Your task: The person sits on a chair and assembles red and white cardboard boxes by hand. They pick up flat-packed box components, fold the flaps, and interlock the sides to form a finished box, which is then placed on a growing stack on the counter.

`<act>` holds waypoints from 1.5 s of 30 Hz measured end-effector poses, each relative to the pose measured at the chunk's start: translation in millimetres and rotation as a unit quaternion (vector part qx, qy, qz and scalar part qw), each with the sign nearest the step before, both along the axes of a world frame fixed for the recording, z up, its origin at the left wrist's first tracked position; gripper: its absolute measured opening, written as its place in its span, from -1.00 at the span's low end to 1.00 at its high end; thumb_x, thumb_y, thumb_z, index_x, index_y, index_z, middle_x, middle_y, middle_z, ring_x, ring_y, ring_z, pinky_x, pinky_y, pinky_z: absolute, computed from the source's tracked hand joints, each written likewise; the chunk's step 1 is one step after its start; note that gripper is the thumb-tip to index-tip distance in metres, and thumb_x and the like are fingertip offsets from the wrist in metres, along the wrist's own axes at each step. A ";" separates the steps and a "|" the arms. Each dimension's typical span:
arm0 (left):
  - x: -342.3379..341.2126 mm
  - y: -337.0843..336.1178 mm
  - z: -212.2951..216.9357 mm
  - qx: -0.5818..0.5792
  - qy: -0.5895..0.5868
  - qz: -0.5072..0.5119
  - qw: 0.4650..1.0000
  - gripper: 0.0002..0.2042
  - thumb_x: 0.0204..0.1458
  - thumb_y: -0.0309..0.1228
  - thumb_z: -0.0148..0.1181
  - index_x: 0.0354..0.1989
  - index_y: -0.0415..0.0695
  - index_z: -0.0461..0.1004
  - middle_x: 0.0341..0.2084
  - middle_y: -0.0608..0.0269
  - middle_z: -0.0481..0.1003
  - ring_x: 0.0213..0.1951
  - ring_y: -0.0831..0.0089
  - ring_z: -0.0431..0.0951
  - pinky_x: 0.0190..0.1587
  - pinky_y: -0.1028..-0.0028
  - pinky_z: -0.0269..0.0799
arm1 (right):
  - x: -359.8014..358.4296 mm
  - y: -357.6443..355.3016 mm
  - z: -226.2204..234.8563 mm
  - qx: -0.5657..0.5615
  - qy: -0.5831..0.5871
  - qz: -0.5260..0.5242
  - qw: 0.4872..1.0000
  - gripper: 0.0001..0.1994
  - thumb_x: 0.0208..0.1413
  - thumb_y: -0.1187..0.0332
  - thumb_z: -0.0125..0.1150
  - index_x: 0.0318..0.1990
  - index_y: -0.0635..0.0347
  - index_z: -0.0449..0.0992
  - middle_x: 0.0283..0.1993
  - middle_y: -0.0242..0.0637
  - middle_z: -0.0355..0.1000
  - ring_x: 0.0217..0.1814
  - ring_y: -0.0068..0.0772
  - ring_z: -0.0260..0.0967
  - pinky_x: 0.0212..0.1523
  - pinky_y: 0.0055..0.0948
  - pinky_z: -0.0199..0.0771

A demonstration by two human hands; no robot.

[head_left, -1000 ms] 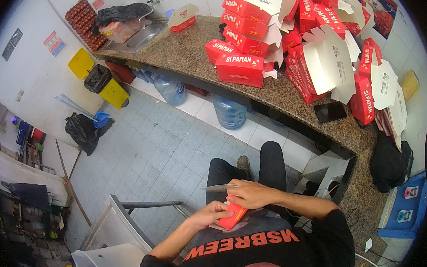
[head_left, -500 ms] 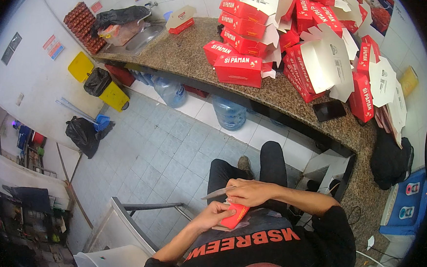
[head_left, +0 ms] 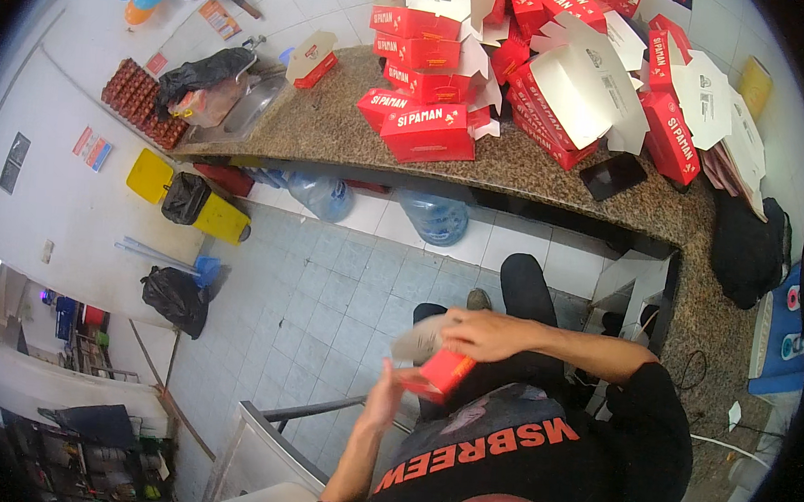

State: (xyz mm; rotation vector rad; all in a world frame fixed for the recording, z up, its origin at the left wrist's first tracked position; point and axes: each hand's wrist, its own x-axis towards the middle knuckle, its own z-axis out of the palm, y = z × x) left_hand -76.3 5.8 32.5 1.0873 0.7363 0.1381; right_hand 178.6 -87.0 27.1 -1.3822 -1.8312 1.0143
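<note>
A small red takeaway box with pale inner sides is held over my lap, its pale lid flap standing up at the far side. My right hand is closed over the box's right end and flap. At the left end, my left hand has its fingers stretched out, seen nearly edge-on against a side flap; they are somewhat blurred. The fingers of my right hand under the box are hidden.
On the granite counter stand stacked red boxes, an open box and a black phone. Water jugs sit below. A metal-framed chair is at lower left, a yellow bin beyond it.
The box has moved up, away from my body, and its flaps now spread more open. My left hand has gone from gripping the box to straightened fingers at its end. The view has shifted.
</note>
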 end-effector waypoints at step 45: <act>82.3 4.7 -14.9 0.694 -0.077 0.190 0.691 -0.79 0.04 -0.60 0.31 -0.19 -0.23 0.43 0.11 -0.31 0.46 -0.07 -0.03 0.65 -0.21 0.29 0.62 | -0.6 14.2 25.0 0.135 0.249 -0.286 0.915 -0.89 0.25 0.48 0.23 -0.24 0.28 0.41 -0.29 -0.33 0.49 -0.25 -0.57 0.48 -0.24 -0.50 0.54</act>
